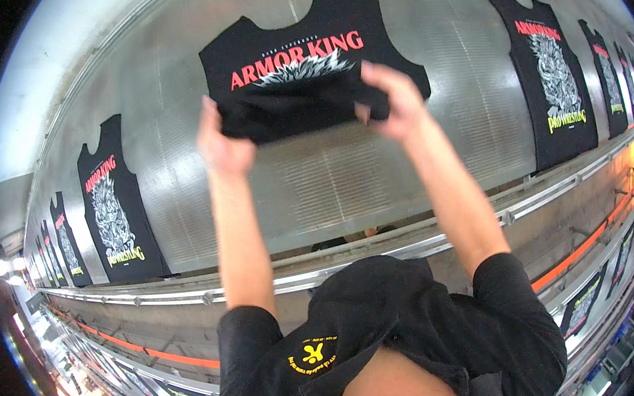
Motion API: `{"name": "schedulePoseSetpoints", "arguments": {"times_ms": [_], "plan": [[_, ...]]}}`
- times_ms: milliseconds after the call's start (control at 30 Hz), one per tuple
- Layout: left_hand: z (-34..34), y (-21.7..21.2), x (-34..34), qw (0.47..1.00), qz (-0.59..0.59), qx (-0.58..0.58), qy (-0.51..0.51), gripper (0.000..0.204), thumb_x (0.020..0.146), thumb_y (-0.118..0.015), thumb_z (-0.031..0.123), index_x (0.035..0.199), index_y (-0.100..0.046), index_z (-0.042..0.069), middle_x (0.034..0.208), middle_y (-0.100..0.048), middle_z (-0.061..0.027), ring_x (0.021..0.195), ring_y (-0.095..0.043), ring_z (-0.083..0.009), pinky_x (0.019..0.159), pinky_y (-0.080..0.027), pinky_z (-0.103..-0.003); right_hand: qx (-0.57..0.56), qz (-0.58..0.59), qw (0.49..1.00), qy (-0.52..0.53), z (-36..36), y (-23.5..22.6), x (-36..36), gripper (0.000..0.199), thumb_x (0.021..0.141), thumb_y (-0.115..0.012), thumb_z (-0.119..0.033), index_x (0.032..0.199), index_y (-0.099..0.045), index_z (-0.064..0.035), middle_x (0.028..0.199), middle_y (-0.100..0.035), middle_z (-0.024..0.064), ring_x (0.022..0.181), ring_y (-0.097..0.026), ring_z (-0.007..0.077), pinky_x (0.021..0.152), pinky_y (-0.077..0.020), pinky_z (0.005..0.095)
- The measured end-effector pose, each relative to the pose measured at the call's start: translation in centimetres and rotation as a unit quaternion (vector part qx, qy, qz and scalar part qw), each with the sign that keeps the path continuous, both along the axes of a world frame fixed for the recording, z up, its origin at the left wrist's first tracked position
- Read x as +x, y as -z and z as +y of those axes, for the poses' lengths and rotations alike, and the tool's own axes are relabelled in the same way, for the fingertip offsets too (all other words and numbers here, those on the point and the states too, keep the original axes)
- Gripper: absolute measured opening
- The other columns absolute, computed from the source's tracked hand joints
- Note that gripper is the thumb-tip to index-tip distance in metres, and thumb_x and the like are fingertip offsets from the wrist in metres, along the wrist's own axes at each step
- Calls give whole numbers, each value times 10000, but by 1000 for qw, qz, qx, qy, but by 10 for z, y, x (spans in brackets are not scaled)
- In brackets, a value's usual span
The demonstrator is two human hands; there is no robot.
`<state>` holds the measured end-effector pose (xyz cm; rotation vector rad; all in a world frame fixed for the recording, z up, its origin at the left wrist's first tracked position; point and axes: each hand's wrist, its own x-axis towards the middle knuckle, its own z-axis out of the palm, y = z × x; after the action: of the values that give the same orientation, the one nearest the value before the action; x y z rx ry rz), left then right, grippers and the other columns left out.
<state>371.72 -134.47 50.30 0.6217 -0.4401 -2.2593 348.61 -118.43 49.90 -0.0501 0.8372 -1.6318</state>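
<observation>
- Several black panels (119, 208), 9 o'clock: flat.
- Left hand (224, 144), 10 o'clock: fingers gripping lifted fabric.
- Middle panel (308, 69), 12 o'clock: top flat, bottom bunched; looks half-done, lower part not flat yet.
- Right hand (395, 104), 1 o'clock: pinching fabric.
- More panels (548, 82), 2 o'clock: flat.

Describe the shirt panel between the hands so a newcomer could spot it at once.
Find the long grey table running across the view. At top centre is a black sleeveless shirt panel, its lower part between the left hand and right hand. Unlike the flat left neighbour and right neighbour, it is bunched up, its red-and-white print cut short.
</observation>
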Motion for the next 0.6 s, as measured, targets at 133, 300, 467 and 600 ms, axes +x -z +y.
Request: {"name": "schedulePoseSetpoints", "arguments": {"times_ms": [133, 300, 467, 600], "plan": [[-84, -171, 1, 946, 105, -306, 4, 262, 1000, -478, 227, 1058, -635, 26, 1062, -674, -135, 1012, -621, -263, 885, -479, -411, -313, 160, 932, -91, -55, -177, -53, 159, 918, -605, -205, 905, -608, -47, 774, -632, 51, 632, -596, 155, 515, -474, 281], [-72, -232, -2, 927, 158, -331, 76, 204, 1008, -435, 177, 1089, -519, 9, 1005, -582, -119, 847, -506, -198, 725, -414, -325, -305, 159, 934, -100, -41, -241, -59, 164, 945, -546, -186, 822, -542, -77, 635, -539, 22, 481, -483, 118, 426, -355, 251], [-57, -272, 20, 908, 138, -393, 51, 226, 999, -465, 188, 1059, -610, 26, 955, -637, -127, 772, -526, -192, 680, -410, -324, -264, 261, 928, -38, -15, -289, -42, 182, 923, -588, -204, 953, -603, -24, 755, -636, 73, 567, -596, 153, 464, -466, 254], [-7, -355, 75, 864, 75, -491, -81, 260, 963, -512, 230, 1059, -630, 19, 1050, -643, -177, 1016, -598, -282, 846, -493, -384, -309, 407, 841, 176, 46, -359, -17, 258, 910, -618, -239, 1011, -635, -2, 842, -669, 81, 692, -634, 174, 586, -518, 288]]}}
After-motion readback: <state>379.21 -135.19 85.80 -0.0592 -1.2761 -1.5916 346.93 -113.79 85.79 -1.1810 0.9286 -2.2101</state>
